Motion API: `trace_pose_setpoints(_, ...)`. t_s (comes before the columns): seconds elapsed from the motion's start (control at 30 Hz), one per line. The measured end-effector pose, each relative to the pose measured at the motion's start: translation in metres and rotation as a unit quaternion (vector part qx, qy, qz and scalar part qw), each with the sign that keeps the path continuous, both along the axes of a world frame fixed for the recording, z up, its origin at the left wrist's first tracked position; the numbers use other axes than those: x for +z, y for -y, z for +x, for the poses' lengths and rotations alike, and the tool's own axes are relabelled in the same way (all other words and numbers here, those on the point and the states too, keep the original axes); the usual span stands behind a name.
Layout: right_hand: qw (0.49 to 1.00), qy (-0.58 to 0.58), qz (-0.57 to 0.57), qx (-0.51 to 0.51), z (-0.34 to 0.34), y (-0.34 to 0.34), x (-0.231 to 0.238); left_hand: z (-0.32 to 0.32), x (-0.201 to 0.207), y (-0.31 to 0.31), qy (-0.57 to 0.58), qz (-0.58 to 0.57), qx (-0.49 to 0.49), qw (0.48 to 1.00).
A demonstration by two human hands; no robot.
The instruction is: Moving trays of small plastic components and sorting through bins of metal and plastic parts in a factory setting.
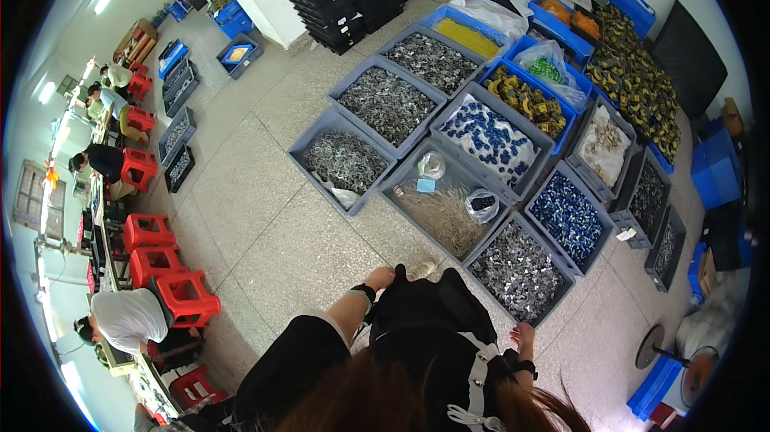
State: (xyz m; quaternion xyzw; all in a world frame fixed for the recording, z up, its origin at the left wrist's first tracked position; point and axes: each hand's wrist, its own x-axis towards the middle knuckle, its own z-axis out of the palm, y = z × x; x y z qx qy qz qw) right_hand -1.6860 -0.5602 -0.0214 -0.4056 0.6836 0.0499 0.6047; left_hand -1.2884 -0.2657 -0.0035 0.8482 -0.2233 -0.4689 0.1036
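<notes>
Person standing at lower centre, left hand (379, 276) and right hand (522, 339) hanging loosely curled, both empty (no grasp). Nearest: grey bin of silver metal parts (517, 270), just right of centre on the floor (265, 223).

The one camera sits up on the person's head and looks straight down at the floor (265, 215) and bins (377, 103), from standing height.
</notes>
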Motion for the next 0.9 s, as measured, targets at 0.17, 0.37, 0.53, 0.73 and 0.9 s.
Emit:
trace_pose_setpoints(0.17,1.000,0.014,-0.001,0.002,0.006,0.000,0.001,0.005,-0.006,-0.005,-0.012,0.017,-0.020,1.000)
trace_pose_setpoints(0.37,1.000,0.014,0.004,0.002,0.006,-0.003,0.008,0.002,-0.012,-0.007,0.010,-0.011,-0.004,1.000)
trace_pose_setpoints(0.53,1.000,0.009,0.027,-0.006,0.006,-0.003,0.005,-0.001,-0.013,-0.007,0.019,-0.001,-0.003,1.000)
trace_pose_setpoints(0.73,1.000,0.000,0.011,0.004,0.016,-0.004,0.017,-0.002,-0.013,-0.008,0.010,-0.010,-0.004,1.000)
trace_pose_setpoints(0.9,1.000,-0.009,-0.004,0.002,0.024,-0.005,0.024,-0.003,-0.012,-0.011,0.015,-0.007,0.003,1.000)
